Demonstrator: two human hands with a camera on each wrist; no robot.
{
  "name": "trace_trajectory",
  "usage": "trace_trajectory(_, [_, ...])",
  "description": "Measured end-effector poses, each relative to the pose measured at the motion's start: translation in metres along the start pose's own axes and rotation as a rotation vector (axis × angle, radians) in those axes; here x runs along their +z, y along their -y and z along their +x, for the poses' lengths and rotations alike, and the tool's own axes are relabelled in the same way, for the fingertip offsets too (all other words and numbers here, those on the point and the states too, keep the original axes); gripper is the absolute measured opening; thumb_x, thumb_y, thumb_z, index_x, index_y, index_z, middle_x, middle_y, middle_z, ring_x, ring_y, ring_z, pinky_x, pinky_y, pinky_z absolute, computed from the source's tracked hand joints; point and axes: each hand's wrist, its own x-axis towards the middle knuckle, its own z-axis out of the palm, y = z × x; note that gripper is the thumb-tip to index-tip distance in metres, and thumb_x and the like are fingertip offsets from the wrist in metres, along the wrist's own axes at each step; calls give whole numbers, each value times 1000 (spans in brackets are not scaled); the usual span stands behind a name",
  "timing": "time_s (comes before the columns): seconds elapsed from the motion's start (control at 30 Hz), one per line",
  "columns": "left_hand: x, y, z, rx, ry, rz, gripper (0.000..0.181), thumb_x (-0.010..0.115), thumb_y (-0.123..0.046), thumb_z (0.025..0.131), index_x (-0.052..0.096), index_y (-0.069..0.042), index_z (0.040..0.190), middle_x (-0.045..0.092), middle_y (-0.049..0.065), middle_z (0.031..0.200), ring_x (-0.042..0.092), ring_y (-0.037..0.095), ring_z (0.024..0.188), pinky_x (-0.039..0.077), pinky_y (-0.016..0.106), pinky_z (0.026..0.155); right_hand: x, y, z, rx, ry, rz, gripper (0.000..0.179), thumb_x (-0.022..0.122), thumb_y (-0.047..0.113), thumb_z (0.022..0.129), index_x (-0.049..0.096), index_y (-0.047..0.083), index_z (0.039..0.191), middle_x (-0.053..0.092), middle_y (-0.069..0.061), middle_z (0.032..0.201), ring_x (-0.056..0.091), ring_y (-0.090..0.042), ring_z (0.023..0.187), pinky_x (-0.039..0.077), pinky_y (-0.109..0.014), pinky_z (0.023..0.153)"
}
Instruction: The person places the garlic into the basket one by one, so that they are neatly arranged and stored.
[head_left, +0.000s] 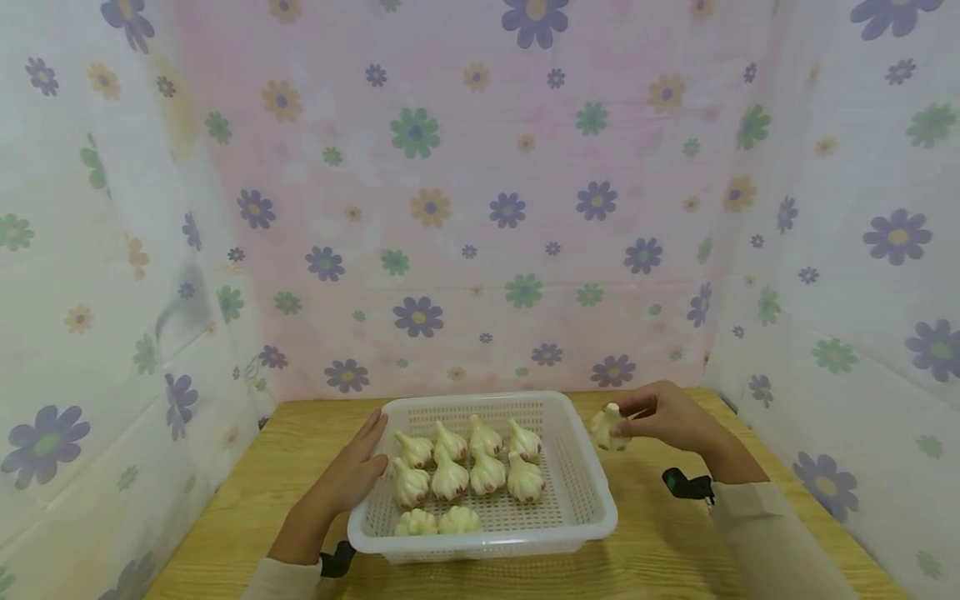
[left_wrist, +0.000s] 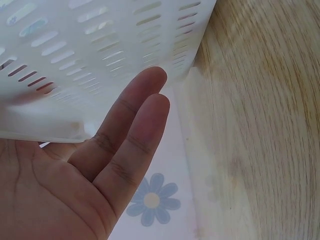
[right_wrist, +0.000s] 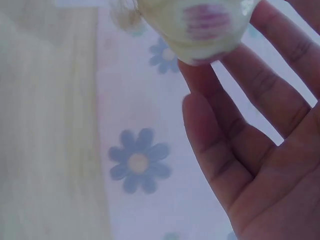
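Observation:
My right hand [head_left: 667, 421] pinches a garlic bulb [head_left: 606, 429] between thumb and fingers, just right of the basket and above the table. The stem points up. From the right wrist camera, the purple-marked garlic [right_wrist: 205, 30] shows at the top edge. A white perforated plastic basket [head_left: 491, 543] stands in front of me. Against its left side rests my left hand [head_left: 345, 479], thumb at the rim; the left wrist view shows two fairly straight fingers [left_wrist: 142, 117] beside the slotted wall. Several garlic bulbs [head_left: 450, 481] lie in rows inside, stems mostly pointing away.
The basket stands on a wood-grain table [head_left: 247, 492]. Flower-printed sheets [head_left: 480, 250] hang behind the table and on both sides. Black wrist devices [head_left: 686, 483] are strapped at both forearms. Bare basket floor shows at the right and front right.

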Motion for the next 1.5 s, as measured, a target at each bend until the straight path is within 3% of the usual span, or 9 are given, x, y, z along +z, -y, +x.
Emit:
trace_trajectory(0.2, [-1, 0, -1, -1, 9, -3, 70, 42, -15, 103, 14, -9, 166, -1, 5, 175, 3, 36, 160, 7, 61, 127, -1, 25, 15, -27, 39, -58, 22, 80, 29, 91, 80, 20, 111, 79, 0, 97, 75, -16, 83, 63, -33, 74])
trace_trajectory(0.43, [0, -1, 3, 6, 18, -22, 70, 42, -15, 103, 13, -10, 167, -2, 2, 175, 0, 34, 161, 7, 61, 128, 4, 49, 30, -98, 131, -41, 26, 80, 26, 90, 80, 17, 114, 78, -3, 110, 77, -17, 92, 65, -34, 78])
trace_trajectory(0.67, [1, -1, 2, -4, 17, -12, 70, 41, -15, 103, 13, -12, 167, -2, 3, 175, 1, 35, 161, 7, 63, 127, 14, 65, 47, -116, 210, -69, 27, 82, 28, 89, 80, 21, 115, 75, -1, 121, 72, -13, 106, 63, -29, 86])
trace_trajectory(0.97, [-1, 0, 3, -16, 9, -12, 71, 42, -16, 102, 14, -12, 167, 0, 2, 175, 2, 33, 161, 8, 62, 127, 35, 80, 65, -220, 305, -77, 26, 81, 26, 88, 81, 19, 113, 76, -6, 119, 72, -13, 102, 63, -37, 86])
trace_trajectory(1.13, [-1, 1, 2, -18, 15, -9, 70, 41, -15, 102, 13, -12, 167, -1, 2, 175, 1, 34, 161, 8, 63, 127, 51, 84, 73, -217, 361, -73, 22, 81, 28, 88, 83, 21, 109, 76, -5, 120, 73, -14, 103, 62, -37, 90])
trace_trajectory(1.5, [-1, -2, -1, -14, 8, -14, 69, 41, -16, 103, 14, -12, 167, 0, 4, 175, 2, 35, 161, 7, 62, 127, 84, 90, 84, -173, 491, -98, 21, 84, 31, 86, 83, 26, 107, 77, 2, 116, 72, -9, 97, 62, -30, 85])
